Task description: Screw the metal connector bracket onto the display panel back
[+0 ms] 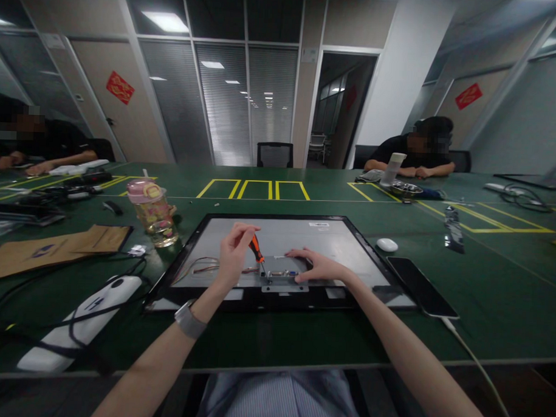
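Note:
A flat display panel (231, 231) with a black frame lies back side up on the green table before me. My left hand (236, 246) is closed around the top of an orange and black screwdriver (257, 250). The screwdriver leans a little, its tip down near the left end of a metal bracket (284, 288) with connector ports. My right hand (319, 266) rests with fingers spread on the metal box (278, 264) behind the ports. Thin wires (203, 267) run over the panel to the left of the box.
To the left are a white power strip (85, 317) with black cables, a brown paper bag (53, 249) and a pink-lidded bottle (152, 213). On the right lie a phone (421, 286) with its cable and a white earbud case (387, 244). Two people sit across the table, left and right.

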The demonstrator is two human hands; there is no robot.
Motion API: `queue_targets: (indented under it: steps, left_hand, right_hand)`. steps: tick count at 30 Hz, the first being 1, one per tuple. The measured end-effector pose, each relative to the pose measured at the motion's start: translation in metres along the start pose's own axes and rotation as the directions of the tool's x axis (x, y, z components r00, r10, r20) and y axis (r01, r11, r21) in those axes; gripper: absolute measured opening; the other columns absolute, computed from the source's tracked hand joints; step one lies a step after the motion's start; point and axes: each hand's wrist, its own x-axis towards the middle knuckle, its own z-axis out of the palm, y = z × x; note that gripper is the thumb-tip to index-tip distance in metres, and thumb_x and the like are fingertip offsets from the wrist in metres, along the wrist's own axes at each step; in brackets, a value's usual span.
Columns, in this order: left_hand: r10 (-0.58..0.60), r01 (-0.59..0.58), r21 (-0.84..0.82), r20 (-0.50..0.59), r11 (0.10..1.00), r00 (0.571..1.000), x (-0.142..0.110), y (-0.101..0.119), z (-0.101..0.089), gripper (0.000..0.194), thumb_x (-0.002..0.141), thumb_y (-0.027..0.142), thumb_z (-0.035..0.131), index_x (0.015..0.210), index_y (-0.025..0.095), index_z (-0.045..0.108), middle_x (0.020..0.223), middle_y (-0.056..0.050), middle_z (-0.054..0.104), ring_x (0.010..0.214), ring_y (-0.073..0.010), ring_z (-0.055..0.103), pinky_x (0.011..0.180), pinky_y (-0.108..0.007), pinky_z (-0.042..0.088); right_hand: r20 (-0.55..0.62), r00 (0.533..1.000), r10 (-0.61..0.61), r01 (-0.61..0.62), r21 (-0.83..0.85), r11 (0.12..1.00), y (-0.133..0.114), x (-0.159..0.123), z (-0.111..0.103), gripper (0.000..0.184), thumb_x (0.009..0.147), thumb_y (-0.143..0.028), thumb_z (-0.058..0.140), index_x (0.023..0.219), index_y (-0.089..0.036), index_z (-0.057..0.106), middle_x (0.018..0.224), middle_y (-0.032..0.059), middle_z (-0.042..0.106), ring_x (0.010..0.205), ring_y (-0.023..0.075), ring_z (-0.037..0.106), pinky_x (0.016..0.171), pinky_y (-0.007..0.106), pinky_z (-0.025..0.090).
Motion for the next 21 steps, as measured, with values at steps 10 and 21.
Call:
queue_targets:
  steps: [10, 21]
  left_hand:
    - [-0.076, 0.086, -0.126, 0.079, 0.988, 0.994, 0.0002, 0.0049, 0.0010, 0.024, 0.083, 0.038, 0.058, 0.083, 0.016, 0.068, 0.083, -0.005, 0.062, 0.074, -0.0137, 0.059, 0.068, -0.025, 0.047]
    - [-0.080, 0.099, -0.161, 0.122, 0.982, 0.989, -0.0020, 0.0050, 0.0012, 0.029, 0.088, 0.039, 0.051, 0.096, 0.015, 0.065, 0.083, -0.006, 0.064, 0.077, -0.0161, 0.061, 0.073, -0.029, 0.049]
  right_hand:
    - [-0.013, 0.999, -0.041, 0.041, -0.013, 0.999, 0.0026, 0.0014, 0.0016, 0.077, 0.067, -0.058, 0.070, 0.132, -0.025, 0.048, 0.135, 0.0053, 0.050, 0.132, 0.0312, 0.033, 0.112, 0.047, 0.020]
    - [0.001, 1.000, 0.011, -0.011, 0.010, 1.000, -0.0002, 0.0005, 0.0004, 0.078, 0.065, -0.058, 0.070, 0.132, -0.026, 0.048, 0.140, 0.0040, 0.045, 0.137, 0.0340, 0.021, 0.113, 0.049, 0.018]
